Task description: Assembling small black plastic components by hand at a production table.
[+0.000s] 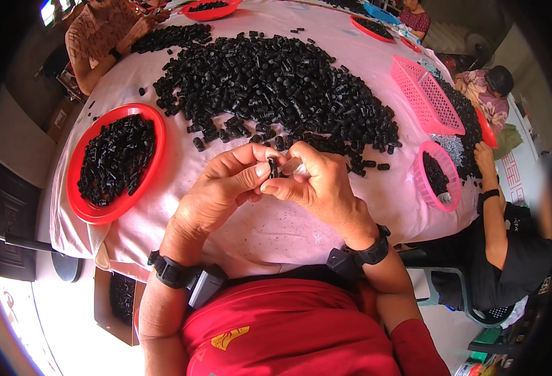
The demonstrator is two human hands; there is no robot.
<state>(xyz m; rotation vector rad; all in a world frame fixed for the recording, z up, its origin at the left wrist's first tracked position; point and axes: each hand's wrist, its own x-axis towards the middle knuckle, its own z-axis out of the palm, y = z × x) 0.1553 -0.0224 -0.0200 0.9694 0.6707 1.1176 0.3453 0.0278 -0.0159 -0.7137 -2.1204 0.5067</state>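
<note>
Above the near side of the table, my left hand (226, 180) pinches a small black cylindrical part (273, 167) between thumb and fingertips. My right hand (323, 188) meets it from the other side, its thumb and bent forefinger closed at the same part. Something pale (298, 169) shows by the right fingers; I cannot make out what it is. Just beyond my hands spreads a large pile of similar black parts (276, 84), its front edge partly hidden by my fingers. A red basin (161, 135) filled with black parts sits to the left.
A pink cloth (251, 235) covers the table. On the right are a pink rectangular basket (429, 100) and a round pink basket (455, 188) with black pieces inside. A person in black (507, 244) sits at right; others work around the table. A cardboard box (103, 307) stands below left.
</note>
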